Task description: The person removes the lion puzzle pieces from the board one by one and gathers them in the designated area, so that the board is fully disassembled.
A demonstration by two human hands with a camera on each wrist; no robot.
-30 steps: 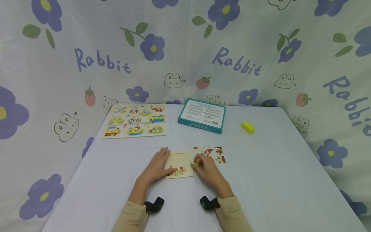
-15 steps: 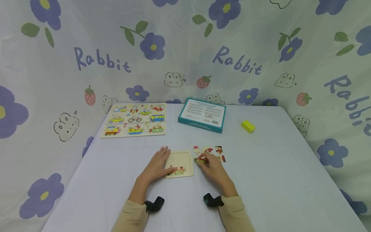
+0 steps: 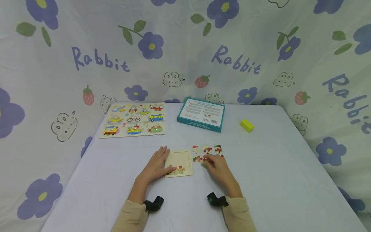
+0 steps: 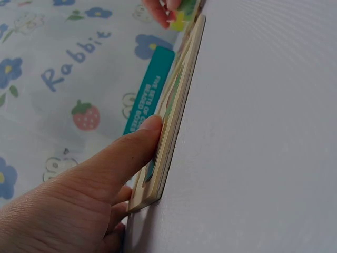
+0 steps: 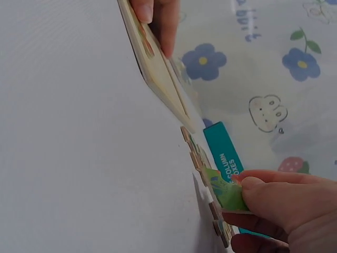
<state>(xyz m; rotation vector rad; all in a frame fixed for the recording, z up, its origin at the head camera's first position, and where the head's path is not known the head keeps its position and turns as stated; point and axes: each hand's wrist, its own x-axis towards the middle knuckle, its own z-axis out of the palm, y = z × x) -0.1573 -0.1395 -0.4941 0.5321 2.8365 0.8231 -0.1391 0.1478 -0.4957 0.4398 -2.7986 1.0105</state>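
Wooden, the tray [image 3: 179, 159] is lying between the counter's [image 3: 278, 167] side edges, the left hand [image 3: 155, 165] resting on it, grip apart. The right hand [image 3: 219, 168] is pinching a green puzzle piece [image 5: 226, 196] near loose pieces [image 3: 207, 149].

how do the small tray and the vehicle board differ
The tray is clearly smaller than the board. The tray's floor is mostly plain wood with a few puzzle pieces at its near side, while the board is covered in bright vehicle pictures. The left hand steadies the tray; neither of the hands touches the board. Both lie flat on the table.
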